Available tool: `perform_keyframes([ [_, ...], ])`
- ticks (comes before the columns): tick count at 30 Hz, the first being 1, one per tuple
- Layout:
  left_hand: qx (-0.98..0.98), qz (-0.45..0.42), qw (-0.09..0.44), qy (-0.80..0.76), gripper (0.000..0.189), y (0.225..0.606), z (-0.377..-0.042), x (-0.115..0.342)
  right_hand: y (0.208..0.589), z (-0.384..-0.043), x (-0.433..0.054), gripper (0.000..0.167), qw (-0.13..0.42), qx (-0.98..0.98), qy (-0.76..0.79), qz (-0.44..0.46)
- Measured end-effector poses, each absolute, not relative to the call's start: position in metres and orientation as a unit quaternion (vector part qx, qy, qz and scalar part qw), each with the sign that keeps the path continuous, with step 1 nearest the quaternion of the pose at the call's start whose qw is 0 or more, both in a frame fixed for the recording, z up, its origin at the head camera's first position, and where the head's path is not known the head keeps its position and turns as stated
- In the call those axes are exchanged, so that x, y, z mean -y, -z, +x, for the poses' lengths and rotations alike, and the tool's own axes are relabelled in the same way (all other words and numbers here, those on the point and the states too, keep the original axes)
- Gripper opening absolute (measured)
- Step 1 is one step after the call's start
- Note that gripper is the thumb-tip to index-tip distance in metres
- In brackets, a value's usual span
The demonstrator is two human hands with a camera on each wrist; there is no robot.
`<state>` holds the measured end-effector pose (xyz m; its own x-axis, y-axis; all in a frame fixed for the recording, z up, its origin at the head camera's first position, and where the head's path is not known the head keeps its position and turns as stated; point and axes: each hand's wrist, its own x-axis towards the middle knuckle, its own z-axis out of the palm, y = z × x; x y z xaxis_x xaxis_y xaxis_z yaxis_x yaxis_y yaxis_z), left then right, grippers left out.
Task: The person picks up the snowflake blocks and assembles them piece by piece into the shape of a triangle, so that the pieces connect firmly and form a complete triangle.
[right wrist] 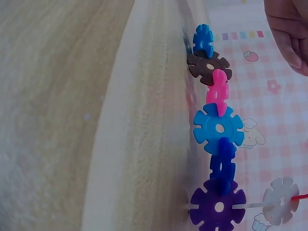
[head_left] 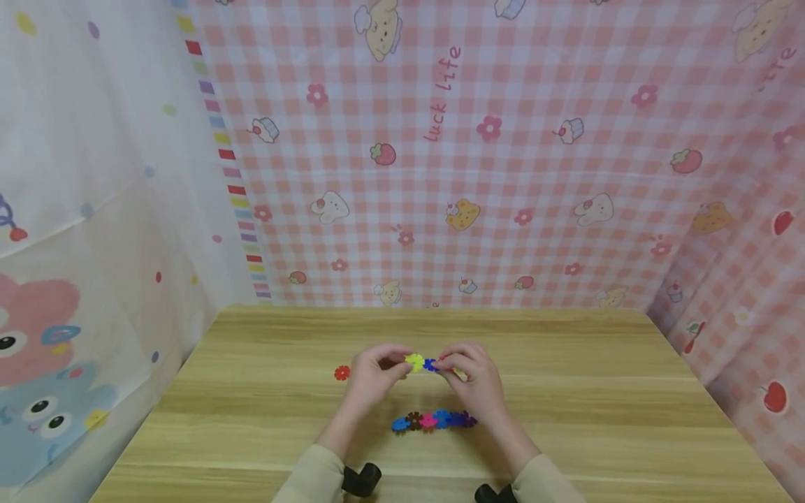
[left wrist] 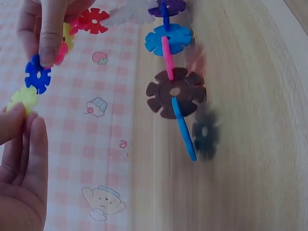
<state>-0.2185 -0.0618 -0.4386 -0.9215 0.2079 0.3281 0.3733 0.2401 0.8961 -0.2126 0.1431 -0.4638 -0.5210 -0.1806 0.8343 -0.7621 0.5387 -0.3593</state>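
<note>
Over the table, my left hand [head_left: 371, 381] pinches a yellow snowflake disc [head_left: 415, 362] between thumb and fingers. A dark blue snowflake disc [left wrist: 37, 76] meets the yellow one edge to edge. My right hand [head_left: 476, 381] pinches that blue disc near its upper edge in the left wrist view. Pink, yellow and red discs [left wrist: 94, 21] trail on behind the right fingers. On the table, nearer the body, runs a row of interlocked discs: light blue, brown [left wrist: 175, 92], pink [right wrist: 218, 92], light blue, dark blue and purple [right wrist: 219, 207]. White discs [right wrist: 280, 201] lead off from the purple one.
A single orange-red disc [head_left: 342, 373] lies on the wooden table [head_left: 251, 419] left of the left hand. Black wrist mounts [head_left: 361, 480] sit at both sleeves. A pink checked cloth [head_left: 440, 175] hangs behind the table's far edge.
</note>
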Motion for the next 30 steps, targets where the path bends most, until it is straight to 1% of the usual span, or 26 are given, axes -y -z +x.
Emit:
perform_keyframes([
  [6, 0.77, -0.178, 0.061, 0.609, 0.017, 0.439, -0.216, 0.054, 0.465, -0.213, -0.144, 0.023, 0.388, 0.786, -0.387, 0.288],
  [15, 0.736, -0.15, 0.05, 0.659, 0.014, 0.442, -0.214, 0.046, 0.465, -0.215, -0.145, 0.025, 0.413, 0.769, -0.389, 0.296],
  [18, 0.738, -0.149, 0.044, 0.656, 0.014, 0.443, -0.214, 0.047, 0.464, -0.215, -0.145, 0.025, 0.41, 0.77, -0.387, 0.297],
  [22, 0.758, -0.16, 0.039, 0.631, 0.016, 0.441, -0.216, 0.052, 0.465, -0.215, -0.146, 0.023, 0.393, 0.781, -0.387, 0.293],
  [25, 0.773, -0.177, 0.048, 0.607, 0.02, 0.44, -0.217, 0.058, 0.467, -0.215, -0.148, 0.022, 0.382, 0.789, -0.386, 0.286],
  [30, 0.787, -0.184, 0.04, 0.588, 0.024, 0.442, -0.219, 0.068, 0.468, -0.215, -0.148, 0.024, 0.382, 0.792, -0.386, 0.28],
])
